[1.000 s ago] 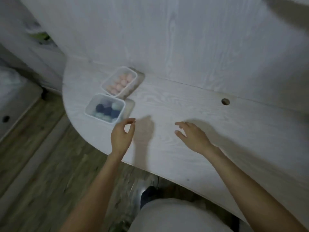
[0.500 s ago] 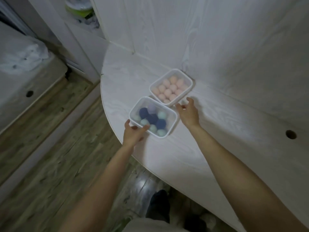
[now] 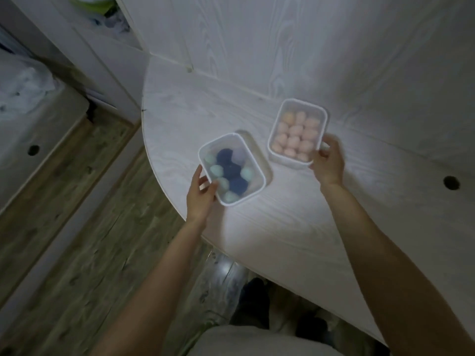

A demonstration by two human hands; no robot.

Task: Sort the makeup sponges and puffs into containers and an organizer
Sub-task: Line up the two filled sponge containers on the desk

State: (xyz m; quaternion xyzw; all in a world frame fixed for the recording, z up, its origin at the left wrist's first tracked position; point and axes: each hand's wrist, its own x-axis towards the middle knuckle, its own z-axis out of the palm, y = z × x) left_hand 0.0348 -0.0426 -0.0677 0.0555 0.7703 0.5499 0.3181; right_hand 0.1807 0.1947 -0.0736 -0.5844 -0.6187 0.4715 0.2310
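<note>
Two clear rectangular containers are over the white wood-grain table (image 3: 282, 232). The nearer container (image 3: 257, 185) holds several dark blue, teal and lilac sponges (image 3: 230, 168); it is raised off the table and casts a shadow beside it. My left hand (image 3: 199, 195) grips its near left edge, thumb over the rim. The farther container (image 3: 295, 160) holds several peach-pink sponges (image 3: 294, 134). My right hand (image 3: 327, 159) grips its near right corner.
The table's curved edge runs from upper left to lower right, with wooden floor (image 3: 77, 240) below it. A white panel wall (image 3: 334, 47) stands behind the containers. A round cable hole (image 3: 451, 182) is in the tabletop at right. White cabinets (image 3: 84, 60) stand at left.
Both hands reached from the bare tabletop to the containers and took hold of them. The blue-sponge container is now raised, and the two containers are farther apart.
</note>
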